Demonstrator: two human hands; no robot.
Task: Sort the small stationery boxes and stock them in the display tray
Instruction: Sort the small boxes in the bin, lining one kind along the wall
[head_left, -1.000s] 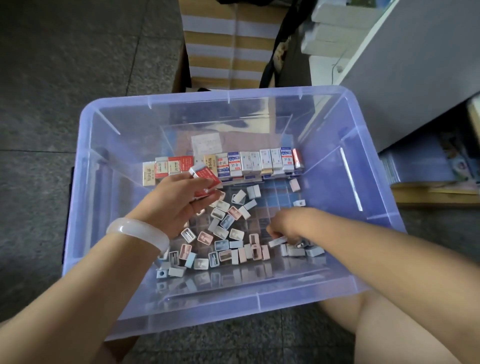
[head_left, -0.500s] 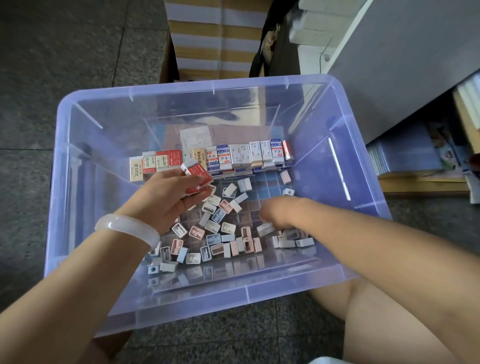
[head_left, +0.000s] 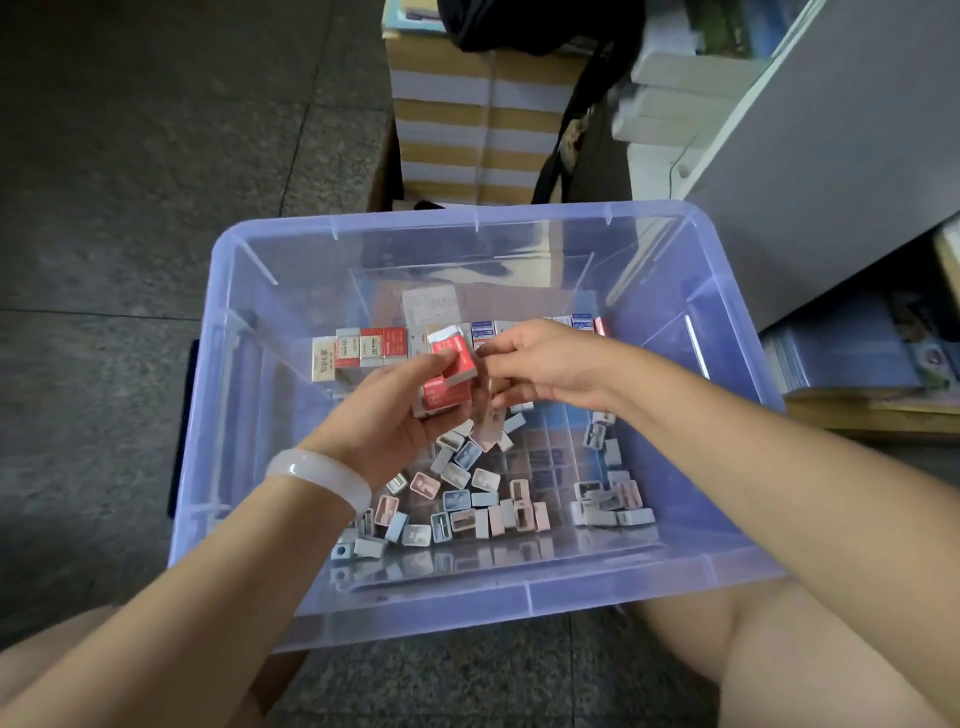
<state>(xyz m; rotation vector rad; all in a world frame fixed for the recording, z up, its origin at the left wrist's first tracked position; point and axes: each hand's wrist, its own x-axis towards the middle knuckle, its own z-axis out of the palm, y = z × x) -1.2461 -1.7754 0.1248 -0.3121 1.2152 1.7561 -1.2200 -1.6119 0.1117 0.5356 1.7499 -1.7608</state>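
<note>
Two bare hands meet above the middle of a translucent lilac plastic bin (head_left: 737, 291) on the floor. Her left hand (head_left: 387, 415) grips a stack of small red-and-white stationery boxes (head_left: 451, 371); the right hand (head_left: 545, 361) pinches that stack's far edge. A row of upright boxes (head_left: 363, 349) lines the bin's far wall. Dozens of loose pastel sharpeners (head_left: 470, 506) crowd the near wall, leaving bare floor at the right.

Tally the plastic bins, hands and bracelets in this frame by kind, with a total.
plastic bin: 1
hands: 2, the left hand, gripping red boxes, and the right hand
bracelet: 1
Total: 4
</note>
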